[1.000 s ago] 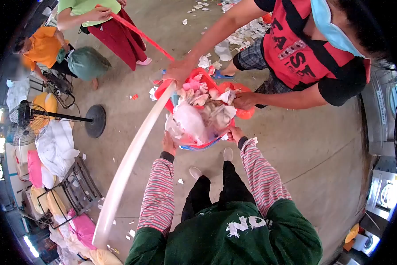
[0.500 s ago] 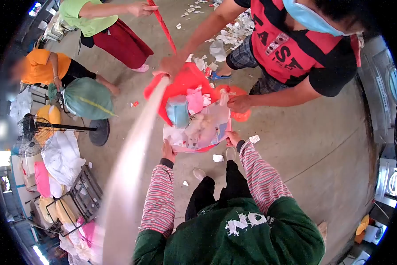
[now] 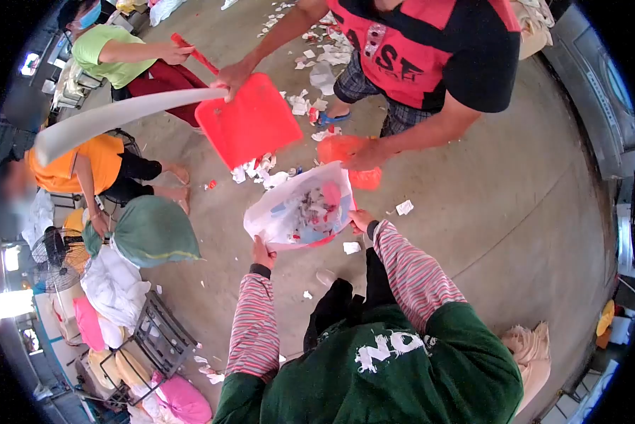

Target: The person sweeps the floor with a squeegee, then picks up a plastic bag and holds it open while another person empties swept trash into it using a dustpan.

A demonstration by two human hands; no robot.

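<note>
Bag of whitish, half-transparent plastic [image 3: 269, 215], with mouth spread wide, between both hands. Left hand [image 3: 263, 255] nearly closed, with bag's near-left edge gripped in the fingers; right hand [image 3: 361, 221] also nearly closed, with hold of the right edge. Inside bag, between the hands, small mixed scraps of grey, red and pink [image 3: 314, 213]. Ahead of left hand, flat red plastic dustpan [image 3: 249, 121] with long white handle [image 3: 130, 113], held by co-worker in red-and-black shirt [image 3: 425, 53]. Ahead of right hand, orange-red object [image 3: 365, 179], of kind impossible to tell.
</note>
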